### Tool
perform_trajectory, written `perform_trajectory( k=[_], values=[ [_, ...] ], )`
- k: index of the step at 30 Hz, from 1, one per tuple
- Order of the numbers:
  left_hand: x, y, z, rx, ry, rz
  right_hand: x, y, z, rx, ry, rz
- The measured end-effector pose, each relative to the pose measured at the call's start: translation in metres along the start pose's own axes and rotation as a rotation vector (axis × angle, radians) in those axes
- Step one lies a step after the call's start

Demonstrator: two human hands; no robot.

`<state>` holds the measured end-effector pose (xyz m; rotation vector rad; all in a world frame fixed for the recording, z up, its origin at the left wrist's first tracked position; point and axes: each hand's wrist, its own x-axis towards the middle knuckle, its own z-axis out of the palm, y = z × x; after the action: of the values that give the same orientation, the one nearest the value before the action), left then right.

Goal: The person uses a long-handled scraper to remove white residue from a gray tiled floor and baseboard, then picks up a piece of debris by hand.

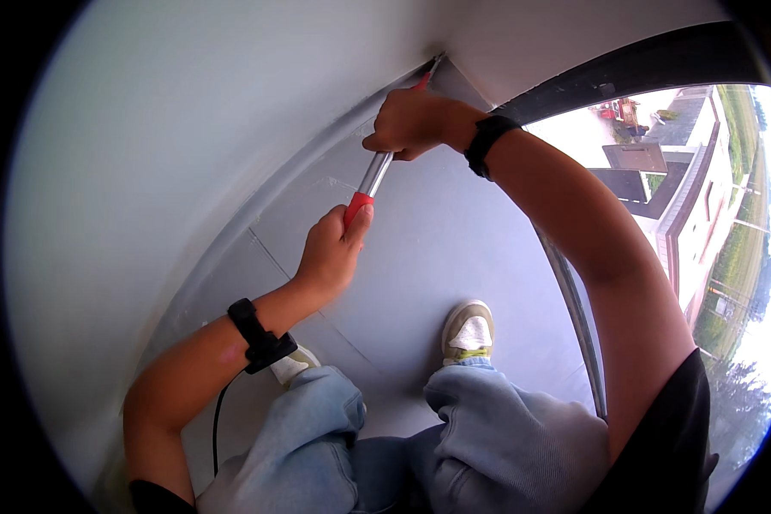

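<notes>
Both my hands grip a long-handled tool (374, 174) with a silver shaft and red sections. My left hand (331, 248) is closed around the red grip at its near end. Farther up, my right hand (409, 122) wraps round the tool near its far red part. The thin tip (438, 62) reaches into the corner where the pale walls meet the grey floor (411, 257). Whether it touches the surface there, and the tip's exact kind, I cannot make out.
A pale wall (137, 171) curves along the left. To the right, a dark-framed window (660, 197) shows a building and greenery outside. My shoes (469, 330) stand on the floor below my hands. A black cord (218, 420) hangs by my left forearm.
</notes>
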<state>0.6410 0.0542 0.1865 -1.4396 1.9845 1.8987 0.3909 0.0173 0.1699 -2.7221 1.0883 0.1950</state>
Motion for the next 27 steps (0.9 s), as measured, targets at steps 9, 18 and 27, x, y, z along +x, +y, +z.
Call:
perform_trajectory(
  k=[9, 18, 27],
  values=[
    [-0.023, -0.031, -0.005, 0.055, 0.102, 0.068, 0.028, -0.025, 0.012, -0.032, 0.011, 0.025],
    [-0.009, -0.021, 0.003, 0.017, 0.120, 0.110, 0.018, -0.008, 0.010, -0.015, -0.079, 0.013],
    [0.012, -0.008, -0.010, 0.182, 0.031, 0.128, 0.008, 0.007, 0.014, -0.011, -0.020, 0.046]
  ],
)
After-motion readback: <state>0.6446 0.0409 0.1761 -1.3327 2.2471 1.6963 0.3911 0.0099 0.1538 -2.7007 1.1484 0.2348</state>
